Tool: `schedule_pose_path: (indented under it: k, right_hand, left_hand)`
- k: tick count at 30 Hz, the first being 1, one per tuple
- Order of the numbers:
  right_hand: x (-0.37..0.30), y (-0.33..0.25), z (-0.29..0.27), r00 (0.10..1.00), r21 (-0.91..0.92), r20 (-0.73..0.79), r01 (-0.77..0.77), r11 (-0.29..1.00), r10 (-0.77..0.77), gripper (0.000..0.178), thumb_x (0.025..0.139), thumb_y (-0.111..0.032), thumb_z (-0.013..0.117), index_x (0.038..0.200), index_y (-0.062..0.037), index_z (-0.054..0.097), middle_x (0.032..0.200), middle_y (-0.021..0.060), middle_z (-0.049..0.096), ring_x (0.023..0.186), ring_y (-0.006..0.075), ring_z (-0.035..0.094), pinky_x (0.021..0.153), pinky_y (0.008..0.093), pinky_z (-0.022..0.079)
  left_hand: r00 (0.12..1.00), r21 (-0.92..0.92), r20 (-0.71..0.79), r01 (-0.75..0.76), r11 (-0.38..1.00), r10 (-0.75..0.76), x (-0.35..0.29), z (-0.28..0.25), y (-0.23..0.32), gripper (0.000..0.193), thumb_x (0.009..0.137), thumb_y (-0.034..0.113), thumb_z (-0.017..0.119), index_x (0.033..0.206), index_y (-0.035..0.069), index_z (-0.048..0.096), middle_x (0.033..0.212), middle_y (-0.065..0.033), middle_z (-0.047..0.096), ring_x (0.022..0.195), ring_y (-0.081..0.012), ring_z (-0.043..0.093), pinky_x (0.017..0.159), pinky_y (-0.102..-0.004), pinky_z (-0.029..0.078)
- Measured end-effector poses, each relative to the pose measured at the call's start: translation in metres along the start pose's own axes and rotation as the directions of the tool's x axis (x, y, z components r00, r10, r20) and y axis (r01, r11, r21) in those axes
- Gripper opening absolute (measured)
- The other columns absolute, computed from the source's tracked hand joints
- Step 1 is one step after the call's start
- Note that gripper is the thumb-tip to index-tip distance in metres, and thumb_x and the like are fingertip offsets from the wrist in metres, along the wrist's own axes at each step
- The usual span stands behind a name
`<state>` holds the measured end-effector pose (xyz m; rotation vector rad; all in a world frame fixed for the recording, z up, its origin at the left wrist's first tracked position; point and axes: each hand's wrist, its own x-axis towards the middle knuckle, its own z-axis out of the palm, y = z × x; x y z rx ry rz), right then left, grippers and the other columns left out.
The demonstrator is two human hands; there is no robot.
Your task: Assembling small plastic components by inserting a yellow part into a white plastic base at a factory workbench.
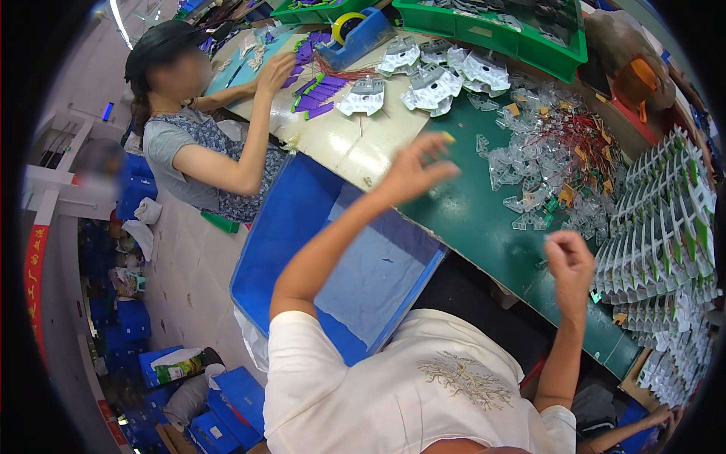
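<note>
My left hand (pixel 420 170) reaches over the edge of the green work mat (pixel 469 219), its fingers apart. A small yellow spot shows at one fingertip; what it is I cannot tell. My right hand (pixel 570 261) is closed in a pinch above the mat, beside the pile of small clear plastic parts (pixel 522 163). Anything between its fingers is too small to make out. Red wires (pixel 578 140) and small orange pieces lie mixed into that pile. White shell-shaped housings (pixel 433 88) sit together beyond my left hand.
Stacked rows of white-and-green parts (pixel 658 219) stand at the right. A green tray (pixel 484 34) lines the back; a blue tape dispenser (pixel 355 41) is near it. A large blue bin (pixel 302 219) sits below the table edge. A co-worker (pixel 204 121) handles purple-and-green pieces (pixel 318 94) at the left.
</note>
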<state>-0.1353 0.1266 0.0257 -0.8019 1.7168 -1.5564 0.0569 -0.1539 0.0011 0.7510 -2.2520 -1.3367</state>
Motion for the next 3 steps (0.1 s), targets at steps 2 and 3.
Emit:
schedule_pose_path:
  k: [2, 3]
  right_hand:
    - [-0.009, -0.001, -0.019, 0.999, 0.025, -0.023, -0.034, 0.999, 0.035, 0.005, 0.094, -0.006, 0.064, 0.099, -0.0052, 0.065, 0.079, -0.0048, 0.058, 0.066, 0.0015, 0.049, 0.058, 0.0167, 0.038]
    - [-0.015, -0.001, -0.022, 0.999, 0.004, -0.035, -0.027, 1.0, 0.027, 0.007, 0.095, -0.008, 0.063, 0.101, -0.0061, 0.064, 0.079, -0.0047, 0.059, 0.064, 0.0018, 0.05, 0.057, 0.0163, 0.037]
  left_hand:
    - [0.87, 0.619, -0.303, -0.132, 0.774, 0.39, 0.02, -0.057, -0.067, 0.053, 0.078, 0.009, 0.074, 0.129, 0.008, 0.059, 0.12, -0.0181, 0.062, 0.12, -0.0353, 0.054, 0.104, -0.0449, 0.04]
    - [0.919, 0.726, -0.334, 0.109, 0.679, 0.21, 0.03, -0.074, -0.068, 0.058, 0.08, 0.01, 0.071, 0.136, 0.011, 0.054, 0.137, -0.0143, 0.055, 0.133, -0.0305, 0.044, 0.115, -0.0453, 0.03]
